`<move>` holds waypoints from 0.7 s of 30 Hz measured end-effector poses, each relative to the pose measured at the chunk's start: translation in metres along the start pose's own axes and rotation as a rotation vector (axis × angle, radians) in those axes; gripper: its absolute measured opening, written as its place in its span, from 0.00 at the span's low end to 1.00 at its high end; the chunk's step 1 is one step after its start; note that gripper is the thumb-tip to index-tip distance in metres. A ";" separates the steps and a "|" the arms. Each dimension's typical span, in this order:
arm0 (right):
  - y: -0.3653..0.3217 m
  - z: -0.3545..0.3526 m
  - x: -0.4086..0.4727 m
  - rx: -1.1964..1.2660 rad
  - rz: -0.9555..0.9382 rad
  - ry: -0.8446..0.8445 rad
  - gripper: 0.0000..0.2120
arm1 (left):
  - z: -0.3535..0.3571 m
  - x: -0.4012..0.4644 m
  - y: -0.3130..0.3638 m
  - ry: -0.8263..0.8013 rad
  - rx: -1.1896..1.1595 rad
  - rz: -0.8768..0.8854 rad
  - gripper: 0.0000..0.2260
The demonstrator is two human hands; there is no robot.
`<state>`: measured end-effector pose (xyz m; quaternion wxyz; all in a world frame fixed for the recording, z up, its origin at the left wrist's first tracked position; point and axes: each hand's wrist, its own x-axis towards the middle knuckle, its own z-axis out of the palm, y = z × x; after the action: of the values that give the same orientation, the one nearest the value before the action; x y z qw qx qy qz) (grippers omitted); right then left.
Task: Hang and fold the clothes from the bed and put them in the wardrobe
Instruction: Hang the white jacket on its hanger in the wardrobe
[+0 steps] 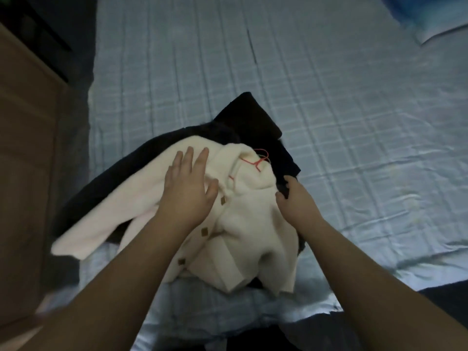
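Reaching over bed (329, 97): left hand (186, 183) spread, pressing cream cardigan (243, 224); right hand (295, 196) pinching dark garment (255, 117) beside it. Red hanger (258, 160) poking out between hands. Nothing folded yet; wardrobe unseen.

i see the cardigan (243, 224) lying on the dark clothes (253, 117), all on the bed (354, 122). hanger (258, 160) at its twelve o'clock end; wardrobe (25, 148) off at nine o'clock; pillow (435, 19) at two.
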<state>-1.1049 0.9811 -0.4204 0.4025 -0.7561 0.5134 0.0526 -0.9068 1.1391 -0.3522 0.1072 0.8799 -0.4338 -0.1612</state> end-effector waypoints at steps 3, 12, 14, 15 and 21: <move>0.014 0.017 0.034 0.059 0.127 -0.123 0.29 | 0.016 0.007 0.010 0.004 -0.031 -0.048 0.32; 0.022 0.032 0.073 0.275 0.161 -0.091 0.16 | 0.050 -0.001 0.012 -0.075 -0.041 -0.085 0.34; 0.020 0.026 0.066 0.316 0.143 -0.073 0.12 | 0.048 -0.004 0.015 -0.055 -0.063 -0.068 0.33; 0.020 0.022 0.062 0.315 0.128 -0.062 0.11 | 0.046 -0.005 0.016 -0.045 -0.073 -0.064 0.33; -0.002 0.006 0.041 0.315 0.062 -0.065 0.05 | 0.020 -0.023 0.022 0.085 -0.110 -0.064 0.31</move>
<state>-1.0821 0.9554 -0.4440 0.5307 -0.6652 0.5252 0.0085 -0.9435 1.1437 -0.3588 0.1686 0.8921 -0.3911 -0.1506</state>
